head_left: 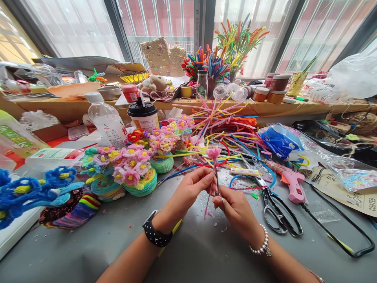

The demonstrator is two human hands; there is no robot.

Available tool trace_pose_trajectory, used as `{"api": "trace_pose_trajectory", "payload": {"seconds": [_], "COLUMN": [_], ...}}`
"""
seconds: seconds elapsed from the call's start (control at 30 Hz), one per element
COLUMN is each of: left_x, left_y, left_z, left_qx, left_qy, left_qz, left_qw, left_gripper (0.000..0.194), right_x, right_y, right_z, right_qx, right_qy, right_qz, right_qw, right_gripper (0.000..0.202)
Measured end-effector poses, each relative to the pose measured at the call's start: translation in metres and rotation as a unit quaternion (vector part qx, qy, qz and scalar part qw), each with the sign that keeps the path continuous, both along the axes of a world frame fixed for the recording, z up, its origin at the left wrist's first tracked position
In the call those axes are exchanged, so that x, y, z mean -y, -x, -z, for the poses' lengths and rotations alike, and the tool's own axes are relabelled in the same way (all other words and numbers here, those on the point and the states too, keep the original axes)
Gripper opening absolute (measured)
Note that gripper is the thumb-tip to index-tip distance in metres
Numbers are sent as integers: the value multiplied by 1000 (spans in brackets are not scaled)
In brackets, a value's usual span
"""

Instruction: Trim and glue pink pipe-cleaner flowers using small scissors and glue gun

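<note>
My left hand (188, 192) is closed in a pinch on the thin stem of a pink pipe-cleaner flower (213, 153). The bloom stands upright just above the fingertips, and the stem's fuzzy tail hangs below them. A pair of small metal scissors (216, 177) is in my right hand (239, 210), fingers curled about its handles. The blades point up and reach to the underside of the bloom; whether they touch it I cannot tell. Pink scraps and glitter lie on the grey table (203, 255) beneath. Finished pink flowers (132, 163) stand in a striped pot to the left.
Large black-handled scissors (278, 212) and a pink glue gun (290, 181) with its cord lie at right. Loose pipe cleaners (232, 125) are heaped behind my hands. A lidded cup (143, 116), a plastic bottle (106, 122) and blue flowers (26, 192) stand at left.
</note>
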State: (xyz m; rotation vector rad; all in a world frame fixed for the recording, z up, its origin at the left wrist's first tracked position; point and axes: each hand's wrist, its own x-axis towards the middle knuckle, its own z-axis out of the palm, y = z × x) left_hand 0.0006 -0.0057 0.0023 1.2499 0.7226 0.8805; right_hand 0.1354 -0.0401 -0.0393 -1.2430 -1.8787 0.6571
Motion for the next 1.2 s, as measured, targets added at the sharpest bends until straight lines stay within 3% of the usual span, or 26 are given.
{"api": "trace_pose_trajectory", "payload": {"seconds": [0.33, 0.83, 1.2], "left_x": [0, -1, 1], "left_y": [1, 1, 0], "left_z": [1, 0, 0], "left_qx": [13, 13, 20], "left_qy": [2, -10, -4], "left_qz": [16, 7, 16], "left_qw": [1000, 1000, 1000], "left_gripper": [16, 18, 16], "right_x": [0, -1, -1], "right_y": [0, 0, 0], "right_z": [-1, 1, 1], "right_qx": [-9, 0, -15], "right_qy": [18, -6, 1], "right_qz": [-19, 21, -12], "right_qw": [1000, 1000, 1000], "right_gripper": [55, 50, 54]}}
